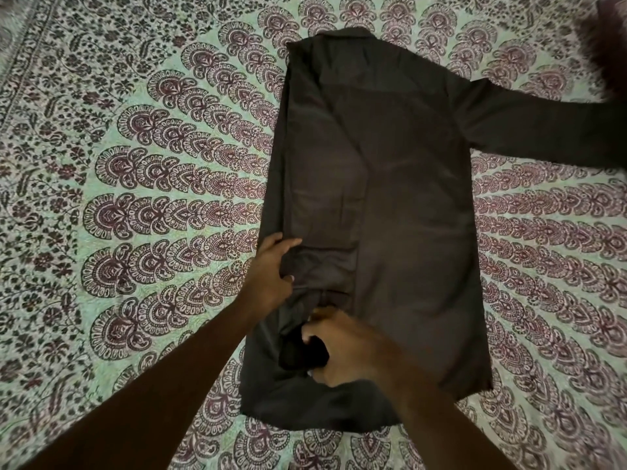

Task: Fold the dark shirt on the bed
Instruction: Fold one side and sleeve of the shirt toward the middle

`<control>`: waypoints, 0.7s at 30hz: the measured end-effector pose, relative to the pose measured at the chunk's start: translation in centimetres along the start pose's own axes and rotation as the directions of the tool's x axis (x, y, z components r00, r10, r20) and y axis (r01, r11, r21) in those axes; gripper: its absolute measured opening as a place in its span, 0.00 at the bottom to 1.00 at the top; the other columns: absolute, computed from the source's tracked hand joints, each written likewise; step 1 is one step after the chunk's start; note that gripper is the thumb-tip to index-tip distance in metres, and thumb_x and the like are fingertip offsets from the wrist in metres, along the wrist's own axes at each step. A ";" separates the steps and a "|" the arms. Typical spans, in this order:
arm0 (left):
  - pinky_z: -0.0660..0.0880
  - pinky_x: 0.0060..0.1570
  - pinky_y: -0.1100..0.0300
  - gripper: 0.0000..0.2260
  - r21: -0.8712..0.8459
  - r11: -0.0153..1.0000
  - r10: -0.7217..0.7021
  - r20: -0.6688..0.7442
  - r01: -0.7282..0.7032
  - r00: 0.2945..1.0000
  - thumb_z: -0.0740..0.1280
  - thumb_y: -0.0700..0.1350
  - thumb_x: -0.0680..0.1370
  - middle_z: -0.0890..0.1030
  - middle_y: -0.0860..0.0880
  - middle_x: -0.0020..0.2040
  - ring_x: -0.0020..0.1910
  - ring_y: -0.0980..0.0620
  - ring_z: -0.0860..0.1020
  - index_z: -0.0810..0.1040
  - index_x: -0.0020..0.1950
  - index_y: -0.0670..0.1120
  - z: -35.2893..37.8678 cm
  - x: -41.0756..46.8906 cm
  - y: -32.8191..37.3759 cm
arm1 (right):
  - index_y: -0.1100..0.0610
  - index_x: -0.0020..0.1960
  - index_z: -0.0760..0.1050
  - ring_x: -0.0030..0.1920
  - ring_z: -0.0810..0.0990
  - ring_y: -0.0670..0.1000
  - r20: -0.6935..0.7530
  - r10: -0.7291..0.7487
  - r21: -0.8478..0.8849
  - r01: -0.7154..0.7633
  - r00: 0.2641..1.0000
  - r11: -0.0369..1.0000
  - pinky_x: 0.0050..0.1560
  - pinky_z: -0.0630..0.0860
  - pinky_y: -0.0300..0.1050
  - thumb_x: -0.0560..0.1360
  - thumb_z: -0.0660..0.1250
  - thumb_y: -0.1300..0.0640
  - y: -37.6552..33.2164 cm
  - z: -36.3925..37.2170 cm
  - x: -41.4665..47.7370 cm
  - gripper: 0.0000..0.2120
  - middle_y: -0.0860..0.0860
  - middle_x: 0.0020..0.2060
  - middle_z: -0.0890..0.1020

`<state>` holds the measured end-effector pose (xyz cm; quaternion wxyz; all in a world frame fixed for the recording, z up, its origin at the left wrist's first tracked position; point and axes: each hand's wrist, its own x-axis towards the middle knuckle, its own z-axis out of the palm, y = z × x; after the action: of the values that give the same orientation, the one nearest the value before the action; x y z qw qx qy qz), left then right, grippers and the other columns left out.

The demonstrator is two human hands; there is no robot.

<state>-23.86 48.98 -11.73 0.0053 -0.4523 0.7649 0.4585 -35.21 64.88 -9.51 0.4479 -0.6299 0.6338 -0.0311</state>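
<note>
Head view: shirt (390,164) is seen flat on the bed (135,164), lying near the middle of the printed green-and-maroon sheet. Collar (342,33) is turned to the far end, hem to the near end.

- Side of the shirt on the person's left is folded in over the body. A sleeve (325,215) is laid lengthwise down that folded panel, toward the hem.
- Other sleeve (543,130) is stretched out flat to the right and is cut off by the frame edge.
- Left hand (271,269) is placed at the folded left edge, low on the shirt. Grip is closed: cloth is pinched between thumb and curled fingers.
- Right hand (353,351) is set just nearer the hem. Grip is clamped on a dark bunched cuff (305,351) at the end of the laid-down sleeve.
- Hands are close together but not touching.
- A dark, fuzzy shape (607,45) is noted at the far right corner, too blurred to be identified.
</note>
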 end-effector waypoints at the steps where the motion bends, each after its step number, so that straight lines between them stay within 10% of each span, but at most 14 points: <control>1: 0.67 0.75 0.57 0.32 0.030 1.000 0.006 0.010 -0.007 1.000 0.74 0.30 0.70 0.65 0.43 0.78 0.75 0.43 0.70 0.77 0.73 0.48 0.0 -0.1 0.0 | 0.52 0.54 0.78 0.57 0.77 0.54 -0.006 -0.015 -0.038 0.015 1.000 0.999 0.54 0.81 0.52 0.68 0.78 0.42 0.0 0.3 -0.1 0.21 0.49 0.56 0.76; 6: 0.60 0.73 0.66 0.28 0.067 0.995 0.071 0.060 -0.075 0.996 0.78 0.35 0.70 0.61 0.40 0.79 0.79 0.43 0.65 0.80 0.70 0.45 0.3 -1.1 -0.6 | 0.51 0.56 0.80 0.60 0.75 0.51 -0.062 -0.039 -0.045 0.036 0.997 0.998 0.58 0.78 0.49 0.70 0.66 0.26 0.1 1.3 -0.8 0.31 0.47 0.57 0.76; 11: 0.70 0.73 0.39 0.42 0.107 0.976 0.178 0.098 -0.189 0.979 0.76 0.64 0.61 0.50 0.45 0.83 0.74 0.34 0.65 0.80 0.71 0.47 0.3 -2.1 -2.2 | 0.57 0.58 0.80 0.62 0.78 0.57 -0.448 -0.066 -0.110 0.019 0.891 0.994 0.53 0.83 0.49 0.75 0.71 0.50 2.4 2.1 -0.6 0.15 0.54 0.60 0.78; 16: 0.57 0.75 0.33 0.61 0.538 0.810 0.095 0.275 -0.235 0.957 0.79 0.71 0.58 0.26 0.56 0.81 0.81 0.40 0.45 0.52 0.85 0.59 -0.4 -4.0 -1.6 | 0.55 0.58 0.81 0.66 0.73 0.59 -0.457 -0.086 -0.261 -0.041 0.885 0.965 0.58 0.81 0.52 0.73 0.73 0.47 3.9 4.7 -2.1 0.17 0.55 0.67 0.73; 21: 0.57 0.73 0.37 0.68 0.622 0.732 0.106 0.299 -0.278 0.948 0.74 0.76 0.56 0.31 0.53 0.84 0.84 0.46 0.40 0.42 0.85 0.53 0.5 -4.7 -3.7 | 0.58 0.66 0.79 0.70 0.73 0.59 -0.534 -0.105 -0.276 -0.056 0.839 0.959 0.63 0.79 0.56 0.78 0.70 0.47 3.9 4.6 -1.6 0.22 0.57 0.70 0.74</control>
<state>-18.65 51.94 -12.57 0.2094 -0.2797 0.9130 0.2107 -35.76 69.47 -13.77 0.1553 -0.6601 0.7244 -0.1239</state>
